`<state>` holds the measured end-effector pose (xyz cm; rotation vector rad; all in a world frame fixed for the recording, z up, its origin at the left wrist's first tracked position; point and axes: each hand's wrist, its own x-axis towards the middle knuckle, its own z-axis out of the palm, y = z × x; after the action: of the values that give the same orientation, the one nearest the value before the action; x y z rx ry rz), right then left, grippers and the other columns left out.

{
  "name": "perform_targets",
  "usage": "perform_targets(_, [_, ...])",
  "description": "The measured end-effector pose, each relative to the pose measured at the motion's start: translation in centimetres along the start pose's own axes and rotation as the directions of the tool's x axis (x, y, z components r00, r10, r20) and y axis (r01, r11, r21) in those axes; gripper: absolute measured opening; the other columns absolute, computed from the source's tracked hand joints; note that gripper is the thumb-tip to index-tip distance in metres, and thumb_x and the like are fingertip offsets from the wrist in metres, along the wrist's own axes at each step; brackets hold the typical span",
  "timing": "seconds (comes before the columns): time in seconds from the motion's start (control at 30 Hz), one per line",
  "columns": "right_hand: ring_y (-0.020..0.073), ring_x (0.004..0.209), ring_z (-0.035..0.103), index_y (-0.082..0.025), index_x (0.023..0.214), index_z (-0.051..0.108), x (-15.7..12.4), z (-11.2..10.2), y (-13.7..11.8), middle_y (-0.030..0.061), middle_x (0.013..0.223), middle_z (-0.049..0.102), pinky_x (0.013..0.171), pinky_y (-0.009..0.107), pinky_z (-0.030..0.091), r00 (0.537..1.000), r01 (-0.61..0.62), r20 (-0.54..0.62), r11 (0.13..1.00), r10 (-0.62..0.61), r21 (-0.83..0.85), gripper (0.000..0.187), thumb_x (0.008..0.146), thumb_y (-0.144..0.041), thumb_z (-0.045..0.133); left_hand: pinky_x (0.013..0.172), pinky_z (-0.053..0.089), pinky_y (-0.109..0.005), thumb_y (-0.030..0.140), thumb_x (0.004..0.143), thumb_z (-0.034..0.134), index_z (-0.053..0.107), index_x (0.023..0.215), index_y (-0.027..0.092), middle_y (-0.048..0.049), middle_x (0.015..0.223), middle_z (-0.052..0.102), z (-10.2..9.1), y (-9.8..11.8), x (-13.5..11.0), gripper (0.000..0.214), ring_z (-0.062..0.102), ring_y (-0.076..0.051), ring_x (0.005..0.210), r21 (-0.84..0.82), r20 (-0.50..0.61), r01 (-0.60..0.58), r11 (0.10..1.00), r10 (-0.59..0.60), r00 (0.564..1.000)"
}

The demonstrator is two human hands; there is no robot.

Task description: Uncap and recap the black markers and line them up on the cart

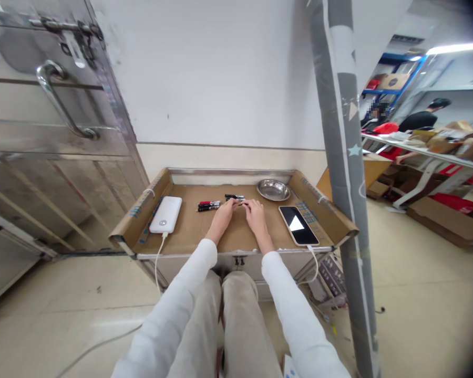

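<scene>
At the middle of the cardboard-lined tray top [197, 239], my left hand [224, 214] and my right hand [255, 214] are close together, fingertips pinched. Between them is a short dark piece, seemingly part of a pen [240, 204]; the fingers hide most of it. Just left of my left hand lies a group of black pens [207, 208] with a red pen [208, 203] along its far side. More dark pens [233, 196] lie right behind my fingertips.
A round metal dish [274, 190] stands at the back right. A phone [298, 226] with a cable lies at the right, a white power bank [166, 214] with a cable at the left. A grey wrapped pole [345, 157] rises beside the tray. People work in the right background.
</scene>
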<state>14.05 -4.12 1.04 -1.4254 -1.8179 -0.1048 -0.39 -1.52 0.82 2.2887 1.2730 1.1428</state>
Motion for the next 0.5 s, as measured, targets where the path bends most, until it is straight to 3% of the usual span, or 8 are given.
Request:
perform_targets(0.13, [0.0195,0.089,0.055,-0.02,0.094,0.065,0.0,0.03,0.03,0.0051,0.095,0.067,0.083,0.031,0.036,1.0,-0.008,-0.018,0.998,0.009,0.061,0.029,0.093,-0.021,0.035,0.085,0.048,-0.031,0.022,0.094,0.039,0.053,0.105,0.019,-0.0089,0.105,0.067,-0.24,0.46,-0.09,0.018,0.064,-0.019,0.096,0.015,0.059,-0.005,1.0,0.004,0.998])
perform_targets(0.33, [0.0183,0.091,0.058,-0.021,0.096,0.067,0.07,-0.22,-0.06,0.005,0.098,0.069,0.086,0.032,0.041,0.998,0.031,-0.051,0.982,-0.022,0.185,0.031,0.091,-0.019,0.036,0.086,0.048,-0.031,0.022,0.093,0.04,0.053,0.106,0.019,-0.0091,0.106,0.067,-0.24,0.46,-0.04,0.018,0.064,-0.019,0.098,0.02,0.051,0.014,1.0,-0.015,0.999])
perform_targets(0.5, [0.0182,0.092,0.059,-0.022,0.1,0.067,-0.03,-0.5,-0.38,0.0053,0.1,0.069,0.084,0.032,0.044,0.995,0.007,-0.103,0.981,0.013,0.192,0.033,0.092,-0.021,0.036,0.086,0.048,-0.032,0.021,0.093,0.041,0.054,0.107,0.019,-0.0089,0.106,0.067,-0.2,0.36,0.0,0.02,0.063,-0.019,0.099,0.048,0.087,-0.009,0.999,0.004,0.996])
